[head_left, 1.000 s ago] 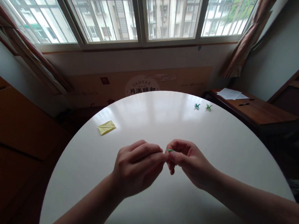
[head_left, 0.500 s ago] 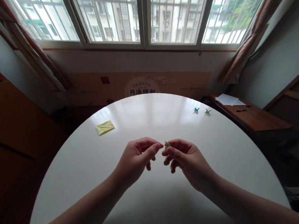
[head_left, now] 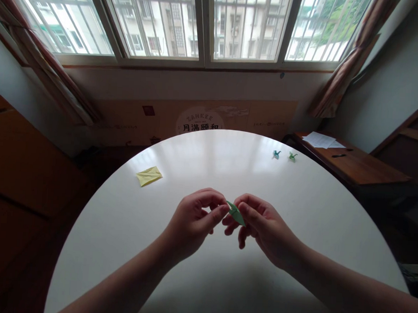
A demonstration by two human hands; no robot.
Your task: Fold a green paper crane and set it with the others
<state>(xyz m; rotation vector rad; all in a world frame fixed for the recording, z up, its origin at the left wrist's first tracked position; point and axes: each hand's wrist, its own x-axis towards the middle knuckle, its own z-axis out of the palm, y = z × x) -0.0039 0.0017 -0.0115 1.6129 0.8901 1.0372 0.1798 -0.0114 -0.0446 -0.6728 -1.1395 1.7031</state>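
Note:
Between my two hands, above the middle of the white round table (head_left: 124, 264), is a small folded green paper (head_left: 236, 214). My left hand (head_left: 198, 217) pinches its upper left end between thumb and forefinger. My right hand (head_left: 258, 218) grips its right side with thumb and forefinger, the other fingers curled loosely below. A pointed end of the paper hangs down between the hands. The exact folds are too small to tell.
A folded yellow paper (head_left: 149, 176) lies at the table's left. Near the far right edge stand a teal paper bird (head_left: 276, 154) and a green paper bird (head_left: 293, 156). Beyond is a wooden side table (head_left: 367, 166) with white sheets (head_left: 321, 140).
The green paper has turned, and more of it now shows between the hands. My left hand, earlier just apart from it, has closed on its end. The view has shifted slightly.

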